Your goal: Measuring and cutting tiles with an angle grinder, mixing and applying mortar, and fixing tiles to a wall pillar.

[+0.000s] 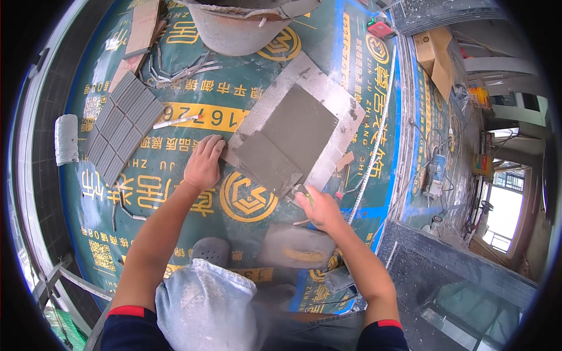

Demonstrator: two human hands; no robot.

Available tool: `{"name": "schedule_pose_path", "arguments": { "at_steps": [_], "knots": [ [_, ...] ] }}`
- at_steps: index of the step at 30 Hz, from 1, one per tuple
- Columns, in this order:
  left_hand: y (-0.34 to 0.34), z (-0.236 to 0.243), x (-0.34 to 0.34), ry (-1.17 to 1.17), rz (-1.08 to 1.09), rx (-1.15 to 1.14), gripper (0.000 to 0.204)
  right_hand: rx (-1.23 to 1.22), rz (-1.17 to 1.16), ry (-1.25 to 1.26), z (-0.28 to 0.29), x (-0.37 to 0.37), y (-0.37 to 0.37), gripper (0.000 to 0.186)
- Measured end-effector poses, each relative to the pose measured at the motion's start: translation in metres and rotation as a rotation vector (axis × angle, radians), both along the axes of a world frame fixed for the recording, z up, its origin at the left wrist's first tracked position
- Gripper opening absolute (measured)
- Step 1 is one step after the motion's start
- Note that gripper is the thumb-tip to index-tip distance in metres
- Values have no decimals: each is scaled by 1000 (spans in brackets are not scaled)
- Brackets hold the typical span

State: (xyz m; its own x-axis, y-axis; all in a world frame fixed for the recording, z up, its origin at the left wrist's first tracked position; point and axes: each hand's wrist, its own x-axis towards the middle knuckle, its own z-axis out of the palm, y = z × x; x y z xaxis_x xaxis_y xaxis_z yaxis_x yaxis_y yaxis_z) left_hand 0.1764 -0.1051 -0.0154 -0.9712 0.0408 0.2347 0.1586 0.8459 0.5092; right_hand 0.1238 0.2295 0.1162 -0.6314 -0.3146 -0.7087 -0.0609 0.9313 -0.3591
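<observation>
A pale speckled sheet (pixel 351 111) lies at a slant on the covered floor in front of me. Wet grey mortar (pixel 301 120) covers most of its middle, with a smoother patch toward the near left. At its left corner, my left hand (pixel 205 162) has its fingers bent against the edge. My right hand (pixel 318 207) is closed round the black-and-green handle (pixel 302 192) of a trowel at the near edge of the mortar. How far its blade reaches over the grey layer is hard to make out.
Ribbed grey tiles (pixel 126 126) lie left, beside a white marker pen (pixel 177 121). A mortar-stained bucket (pixel 237 26) stands far. Near my right forearm lies a dusty grey slab (pixel 297 245). A pale strip (pixel 374 137) runs along the right; a cardboard box (pixel 432 51) stands beyond.
</observation>
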Motion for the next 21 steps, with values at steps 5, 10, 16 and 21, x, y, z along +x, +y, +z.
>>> {"name": "schedule_pose_path", "arguments": {
  "at_steps": [5, 10, 16, 21],
  "knots": [
    [-1, -7, 2, 11, 22, 14, 48, -199, 72, 94, -32, 35, 24, 46],
    [-2, -3, 4, 0, 23, -6, 46, -105, 272, 106, -15, 64, 62, 43],
    [-1, -4, 3, -16, 16, -36, 44, -36, 201, 241, -27, 22, 41, 52],
    [1, 3, -1, 4, 20, -9, 44, -3, 94, 495, -30, -57, 14, 46]
  ]
}}
